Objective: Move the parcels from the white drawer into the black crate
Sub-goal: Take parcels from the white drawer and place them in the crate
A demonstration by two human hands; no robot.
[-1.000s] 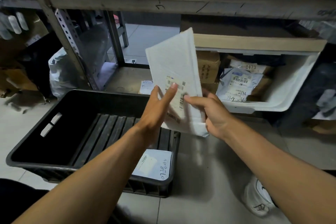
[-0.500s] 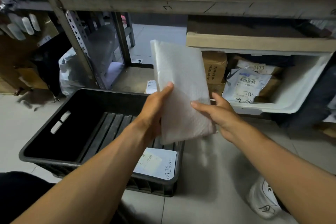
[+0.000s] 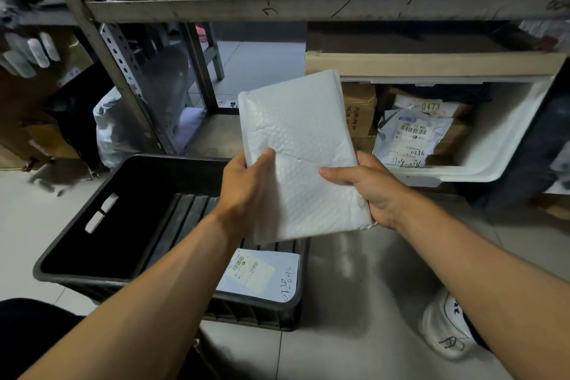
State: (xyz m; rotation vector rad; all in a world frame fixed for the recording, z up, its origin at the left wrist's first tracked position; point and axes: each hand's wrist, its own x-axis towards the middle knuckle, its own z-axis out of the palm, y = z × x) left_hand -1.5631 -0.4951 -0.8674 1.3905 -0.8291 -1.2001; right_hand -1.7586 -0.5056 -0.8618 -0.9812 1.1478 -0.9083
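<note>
White padded bubble mailer (image 3: 300, 151) | your left hand (image 3: 246, 191) and right hand (image 3: 368, 188) grip its lower edges | step: carrying | next: lower it into black plastic crate (image 3: 101, 216).

The envelope (image 3: 303, 151) hid the left hand's (image 3: 246, 191) fingers and part of the drawer (image 3: 499, 145) beyond it.

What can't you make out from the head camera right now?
- Label side of the white padded envelope: turned away from the camera.
- Fingers of the left hand and right hand: behind the envelope.
- Black crate: part of its floor covered by the left forearm and envelope.
- White drawer: its back is dark; how many parcels remain is unclear.
</note>
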